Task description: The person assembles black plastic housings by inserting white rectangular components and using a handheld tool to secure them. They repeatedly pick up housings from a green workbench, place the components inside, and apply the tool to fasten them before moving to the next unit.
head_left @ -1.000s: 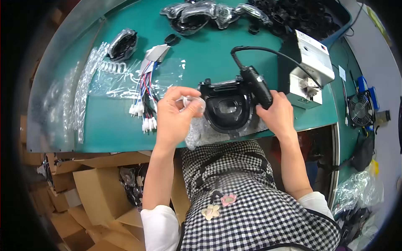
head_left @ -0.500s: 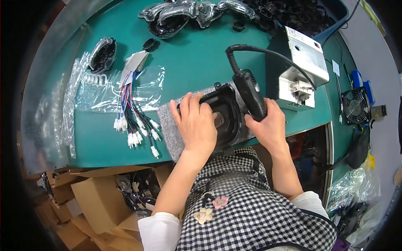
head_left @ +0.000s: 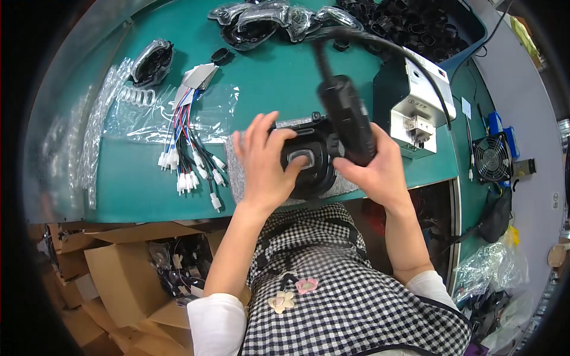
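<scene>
A black plastic housing lies on a grey felt pad near the table's front edge. My left hand grips its left side, fingers over the outer edge and thumb inside at a small oval clear-looking piece. In my right hand is a black corded electric screwdriver, held by its lower end and tilted over the housing's right side. Motion smears the tool and cord. The screwdriver's tip is hidden by the hand.
A white-and-black screw feeder box stands to the right. Wires with white connectors lie on clear plastic at left. Wrapped black parts line the back, near a blue bin of black pieces. A small fan sits far right.
The screwdriver has swung slightly up and left in my right hand. My left thumb has shifted onto the oval piece inside the housing. The whole view has tilted a little.
</scene>
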A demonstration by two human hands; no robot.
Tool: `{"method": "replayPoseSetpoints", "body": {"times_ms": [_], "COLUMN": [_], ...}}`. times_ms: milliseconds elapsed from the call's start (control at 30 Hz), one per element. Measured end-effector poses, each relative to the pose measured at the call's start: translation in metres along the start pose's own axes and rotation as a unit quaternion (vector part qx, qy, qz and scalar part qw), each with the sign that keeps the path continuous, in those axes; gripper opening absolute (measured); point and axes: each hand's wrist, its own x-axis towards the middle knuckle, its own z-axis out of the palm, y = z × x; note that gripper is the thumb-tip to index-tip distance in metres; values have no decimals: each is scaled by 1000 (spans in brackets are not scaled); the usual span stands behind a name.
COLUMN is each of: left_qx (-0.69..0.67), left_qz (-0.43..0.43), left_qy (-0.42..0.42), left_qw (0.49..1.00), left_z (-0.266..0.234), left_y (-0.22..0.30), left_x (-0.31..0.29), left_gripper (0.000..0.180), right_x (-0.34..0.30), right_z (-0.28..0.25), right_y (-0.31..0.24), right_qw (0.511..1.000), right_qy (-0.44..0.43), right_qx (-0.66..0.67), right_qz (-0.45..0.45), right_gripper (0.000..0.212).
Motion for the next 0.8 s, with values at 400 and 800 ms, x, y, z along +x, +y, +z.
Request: {"method": "replayPoseSetpoints", "body": {"times_ms": [400, 800], "left_qx": [-35, -53], "left_qz": [-36, -2], "left_qy": [-18, 33], "left_qw": [999, 998], "left_z": [8, 10], "left_y": [-12, -1], "left_x": [-43, -15], "left_gripper": [71, 50], "right_x": [19, -15], "right_z": [48, 5], "right_y": [-4, 16], "right_qw": [929, 988], "right_qy": [-189, -90], "right_qx": [-305, 22], "right_qz": [-92, 122], "right_gripper": [48, 54]}}
